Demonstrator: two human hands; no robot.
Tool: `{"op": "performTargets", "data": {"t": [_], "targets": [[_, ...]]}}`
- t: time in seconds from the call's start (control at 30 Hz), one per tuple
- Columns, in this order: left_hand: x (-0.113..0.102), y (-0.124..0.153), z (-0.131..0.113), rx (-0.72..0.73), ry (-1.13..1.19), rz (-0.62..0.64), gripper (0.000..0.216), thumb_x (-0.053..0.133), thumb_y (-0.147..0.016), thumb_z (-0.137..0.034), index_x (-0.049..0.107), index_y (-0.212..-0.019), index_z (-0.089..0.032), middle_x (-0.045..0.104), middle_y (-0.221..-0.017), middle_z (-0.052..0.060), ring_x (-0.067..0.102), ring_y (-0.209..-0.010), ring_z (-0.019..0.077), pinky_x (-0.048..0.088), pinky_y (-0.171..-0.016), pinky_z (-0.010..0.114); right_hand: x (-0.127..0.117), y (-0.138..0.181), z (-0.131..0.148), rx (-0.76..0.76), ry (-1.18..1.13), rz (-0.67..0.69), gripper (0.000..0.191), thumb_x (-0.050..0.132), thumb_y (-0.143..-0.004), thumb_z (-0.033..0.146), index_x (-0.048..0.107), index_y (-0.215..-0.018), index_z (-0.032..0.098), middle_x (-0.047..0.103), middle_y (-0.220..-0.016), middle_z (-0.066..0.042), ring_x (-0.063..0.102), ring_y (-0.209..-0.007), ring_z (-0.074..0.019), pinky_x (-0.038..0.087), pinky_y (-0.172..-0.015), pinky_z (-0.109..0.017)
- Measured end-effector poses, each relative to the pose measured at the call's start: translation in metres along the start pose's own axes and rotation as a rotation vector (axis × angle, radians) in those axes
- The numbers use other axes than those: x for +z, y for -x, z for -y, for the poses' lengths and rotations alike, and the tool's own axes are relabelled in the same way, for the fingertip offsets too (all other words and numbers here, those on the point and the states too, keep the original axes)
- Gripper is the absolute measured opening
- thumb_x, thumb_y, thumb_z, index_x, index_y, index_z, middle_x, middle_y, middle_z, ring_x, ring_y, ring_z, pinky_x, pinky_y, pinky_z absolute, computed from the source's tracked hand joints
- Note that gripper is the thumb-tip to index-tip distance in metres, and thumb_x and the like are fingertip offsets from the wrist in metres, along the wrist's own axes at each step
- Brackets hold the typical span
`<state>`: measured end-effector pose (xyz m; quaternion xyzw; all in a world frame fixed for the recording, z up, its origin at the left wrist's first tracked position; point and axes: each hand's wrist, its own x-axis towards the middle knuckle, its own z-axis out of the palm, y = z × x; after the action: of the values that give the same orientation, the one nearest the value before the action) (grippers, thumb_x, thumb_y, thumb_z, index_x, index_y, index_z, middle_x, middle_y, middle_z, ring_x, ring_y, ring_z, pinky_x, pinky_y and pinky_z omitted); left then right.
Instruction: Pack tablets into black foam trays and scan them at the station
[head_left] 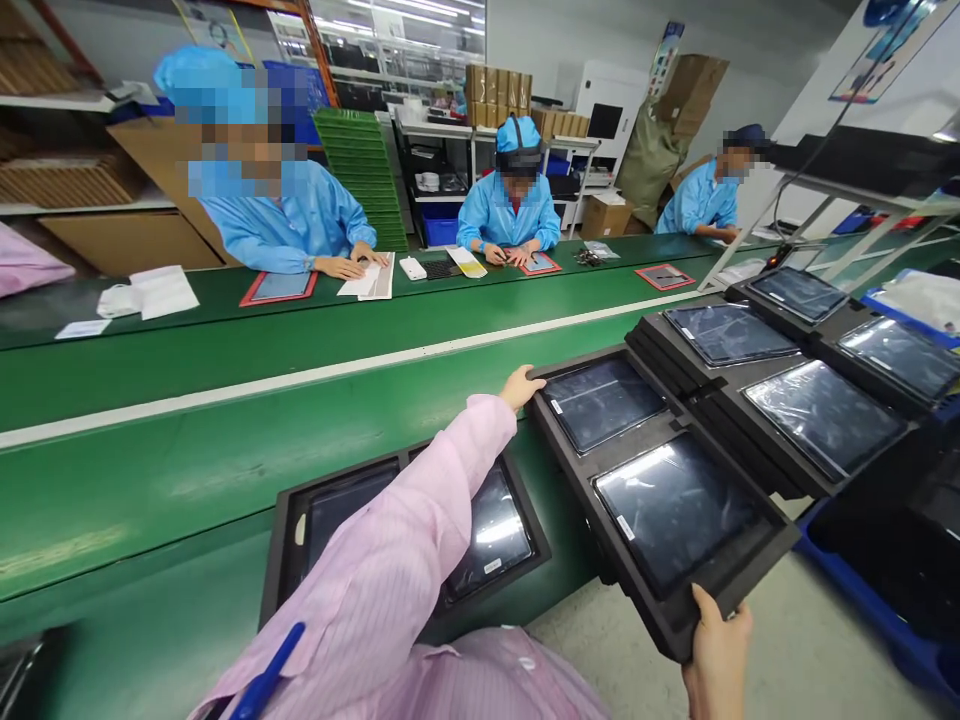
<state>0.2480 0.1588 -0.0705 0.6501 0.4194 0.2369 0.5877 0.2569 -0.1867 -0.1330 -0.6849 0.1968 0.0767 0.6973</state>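
Note:
Between my two hands is a black foam tray [585, 462] with two dark tablet screens [675, 505] lying in its recesses. My left hand [520, 388] grips the tray's far left corner, its arm stretched across in a pink sleeve. At the near right corner, my right hand [716, 635] has its thumb over the rim and its fingers around the edge. Another foam tray [274, 560] with dark screens lies on the green bench under my left arm, which partly hides it.
More foam trays [720, 385] with screens stand at the right, beside a blue crate [862, 590]. A green conveyor belt [225, 430] runs across. Beyond it sit several people in blue coats [517, 215], with red-framed panels [279, 287] and papers [373, 278]. A metal rack [832, 210] stands at right.

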Motion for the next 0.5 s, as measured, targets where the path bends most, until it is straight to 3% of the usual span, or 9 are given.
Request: {"op": "performTargets", "data": {"t": [0.1, 0.17, 0.3, 0.33, 0.4, 0.5], "targets": [[-0.023, 0.001, 0.000, 0.036, -0.086, -0.002, 0.045, 0.064, -0.069, -0.015, 0.061, -0.114, -0.012, 0.056, -0.132, 0.014, 0.052, -0.122, 0.0223, 0.038, -0.101, 0.028, -0.009, -0.004, 0.002, -0.053, 0.069, 0.091, 0.056, 0.071, -0.044, 0.042, 0.046, -0.089, 0.020, 0.057, -0.088, -0.003, 0.055, -0.072, -0.0179, 0.052, -0.057, -0.031], [-0.050, 0.008, 0.008, 0.042, -0.137, -0.047, 0.041, 0.059, -0.075, -0.019, 0.061, -0.116, -0.013, 0.056, -0.133, 0.012, 0.051, -0.123, 0.0202, 0.038, -0.101, 0.027, -0.022, -0.005, 0.002, -0.167, 0.195, 0.073, 0.053, 0.071, -0.050, 0.048, 0.048, -0.089, 0.020, 0.056, -0.088, -0.005, 0.056, -0.074, -0.0198, 0.052, -0.059, -0.034], [-0.123, 0.052, 0.058, -0.022, -0.281, -0.248, 0.036, 0.054, -0.077, -0.019, 0.063, -0.112, -0.013, 0.059, -0.128, 0.013, 0.052, -0.121, 0.0224, 0.037, -0.105, 0.033, -0.037, 0.011, 0.005, -0.698, 0.296, -0.053, 0.044, 0.069, -0.068, 0.042, 0.055, -0.101, 0.017, 0.058, -0.096, -0.011, 0.059, -0.082, -0.0250, 0.052, -0.069, -0.041], [-0.142, 0.070, 0.076, -0.053, -0.326, -0.315, 0.035, 0.053, -0.076, -0.018, 0.064, -0.109, -0.013, 0.060, -0.126, 0.014, 0.052, -0.122, 0.0242, 0.035, -0.107, 0.036, -0.034, 0.020, 0.006, -0.812, 0.282, 0.005, 0.037, 0.066, -0.074, 0.040, 0.057, -0.101, 0.016, 0.059, -0.096, -0.012, 0.060, -0.085, -0.0253, 0.052, -0.074, -0.041], [-0.174, 0.109, 0.114, -0.127, -0.411, -0.438, 0.032, 0.054, -0.073, -0.014, 0.066, -0.102, -0.013, 0.062, -0.121, 0.015, 0.050, -0.123, 0.0285, 0.031, -0.109, 0.042, -0.017, 0.041, 0.006, -0.942, 0.299, 0.256, 0.024, 0.057, -0.082, 0.036, 0.062, -0.093, 0.016, 0.064, -0.090, -0.011, 0.063, -0.083, -0.0235, 0.053, -0.077, -0.040], [-0.206, 0.172, 0.167, -0.255, -0.514, -0.604, 0.034, 0.052, -0.071, -0.011, 0.066, -0.102, -0.009, 0.057, -0.127, 0.021, 0.038, -0.133, 0.0353, 0.021, -0.113, 0.049, 0.027, 0.070, -0.006, -0.929, 0.416, 0.753, 0.023, 0.053, -0.084, 0.036, 0.065, -0.086, 0.017, 0.069, -0.078, -0.008, 0.066, -0.068, -0.0193, 0.055, -0.065, -0.032]]}}
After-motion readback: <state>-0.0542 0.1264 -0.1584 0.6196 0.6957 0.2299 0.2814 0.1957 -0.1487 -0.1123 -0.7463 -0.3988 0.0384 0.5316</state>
